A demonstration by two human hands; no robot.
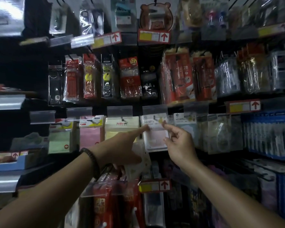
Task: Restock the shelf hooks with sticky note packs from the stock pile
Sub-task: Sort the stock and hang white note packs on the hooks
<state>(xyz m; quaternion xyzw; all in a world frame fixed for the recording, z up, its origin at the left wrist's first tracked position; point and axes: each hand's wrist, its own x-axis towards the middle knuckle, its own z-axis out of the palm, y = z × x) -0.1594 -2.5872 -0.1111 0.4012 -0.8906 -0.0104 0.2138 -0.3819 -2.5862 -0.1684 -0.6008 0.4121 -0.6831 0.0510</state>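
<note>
A pink sticky note pack in a clear sleeve with a white header hangs on a hook in the middle row of the shelf. My right hand pinches its right edge between thumb and forefinger. My left hand stretches its index finger to the pack's upper left edge. The left hand's other fingers curl around a pale clear-wrapped pack held below the hanging one. Further sticky note packs hang on the same row: green, pink, yellow and light blue.
Clear price-tag holders jut out just above the hook row. Pen refill packs hang on the row above, red packs on the row below. Blue carded goods fill the right side. Grey shelf edges stick out at left.
</note>
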